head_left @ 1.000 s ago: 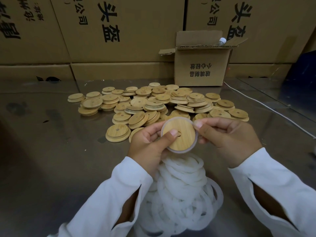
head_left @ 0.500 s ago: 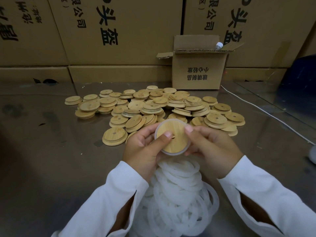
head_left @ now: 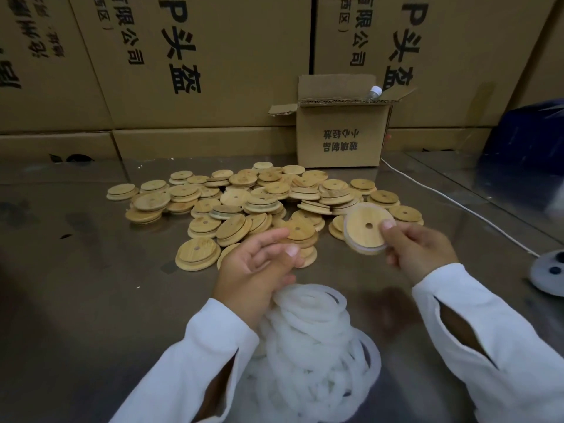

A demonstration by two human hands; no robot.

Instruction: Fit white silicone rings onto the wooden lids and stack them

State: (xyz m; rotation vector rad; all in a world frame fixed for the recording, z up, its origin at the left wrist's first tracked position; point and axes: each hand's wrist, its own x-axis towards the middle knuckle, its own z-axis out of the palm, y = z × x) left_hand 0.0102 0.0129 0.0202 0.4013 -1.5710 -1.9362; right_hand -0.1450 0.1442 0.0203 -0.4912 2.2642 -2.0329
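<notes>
My right hand [head_left: 418, 251] pinches a ringed wooden lid [head_left: 367, 227] by its edge, tilted, lifted over the right edge of the loose lid pile [head_left: 244, 199] on the bench [head_left: 76, 285]. My left hand [head_left: 256, 264] holds nothing, fingers relaxed, just above the silicone ring heap [head_left: 314, 340] near me.

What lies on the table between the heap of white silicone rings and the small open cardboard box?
The head view shows the loose pile of wooden lids covering that stretch.
</notes>
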